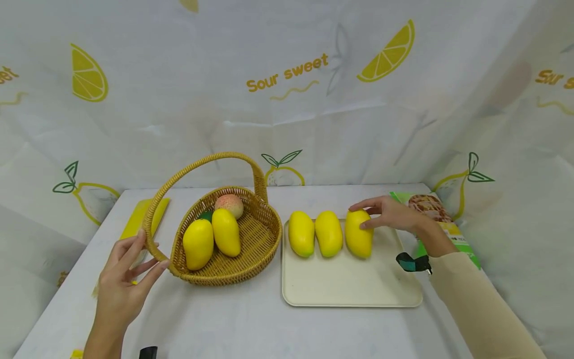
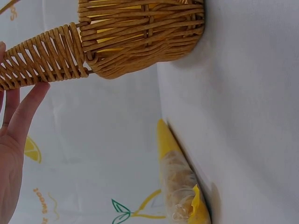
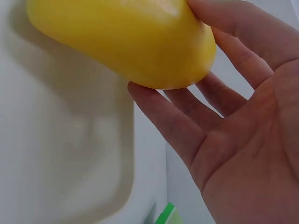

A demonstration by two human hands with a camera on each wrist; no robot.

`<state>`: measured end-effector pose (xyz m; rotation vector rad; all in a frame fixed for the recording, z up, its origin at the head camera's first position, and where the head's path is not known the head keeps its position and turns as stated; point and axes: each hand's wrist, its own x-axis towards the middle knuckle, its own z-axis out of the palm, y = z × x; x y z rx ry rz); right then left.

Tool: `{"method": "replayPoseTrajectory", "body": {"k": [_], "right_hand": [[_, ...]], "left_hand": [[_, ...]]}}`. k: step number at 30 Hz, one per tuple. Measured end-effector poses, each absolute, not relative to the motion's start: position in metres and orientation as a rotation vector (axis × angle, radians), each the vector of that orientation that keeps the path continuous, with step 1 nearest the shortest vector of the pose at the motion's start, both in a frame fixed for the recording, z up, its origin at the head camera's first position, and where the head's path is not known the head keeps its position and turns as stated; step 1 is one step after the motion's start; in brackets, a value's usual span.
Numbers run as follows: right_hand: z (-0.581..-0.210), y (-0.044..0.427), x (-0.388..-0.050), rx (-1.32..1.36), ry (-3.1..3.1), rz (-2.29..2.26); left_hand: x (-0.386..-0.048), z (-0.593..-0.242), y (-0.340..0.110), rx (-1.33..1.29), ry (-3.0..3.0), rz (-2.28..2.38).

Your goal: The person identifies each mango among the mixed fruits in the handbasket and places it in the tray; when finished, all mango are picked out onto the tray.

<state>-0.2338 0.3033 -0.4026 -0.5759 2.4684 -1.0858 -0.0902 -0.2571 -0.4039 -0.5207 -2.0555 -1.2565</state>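
Observation:
My left hand holds the handle of a wicker basket by its left base, thumb and fingers on either side. Inside the basket lie two yellow mangoes, a peach and something dark green, mostly hidden. On the right, my right hand grips a mango at its far end, thumb on one side and fingers on the other. That mango is the rightmost of three at the far side of a cream tray. Two more mangoes lie to its left.
A green food package with a picture on it lies right of the tray, beneath my right forearm. Left of the basket is a yellow and clear bag. A printed white cloth hangs behind the table.

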Motion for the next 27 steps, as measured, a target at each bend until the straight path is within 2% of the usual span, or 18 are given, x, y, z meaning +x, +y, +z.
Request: {"method": "replayPoseTrajectory", "body": {"k": [27], "right_hand": [[-0.414,0.299,-0.229,-0.560,2.454,-1.107]], "left_hand": [[-0.091,-0.404,-0.257,-0.553,-2.022,-1.289]]}}
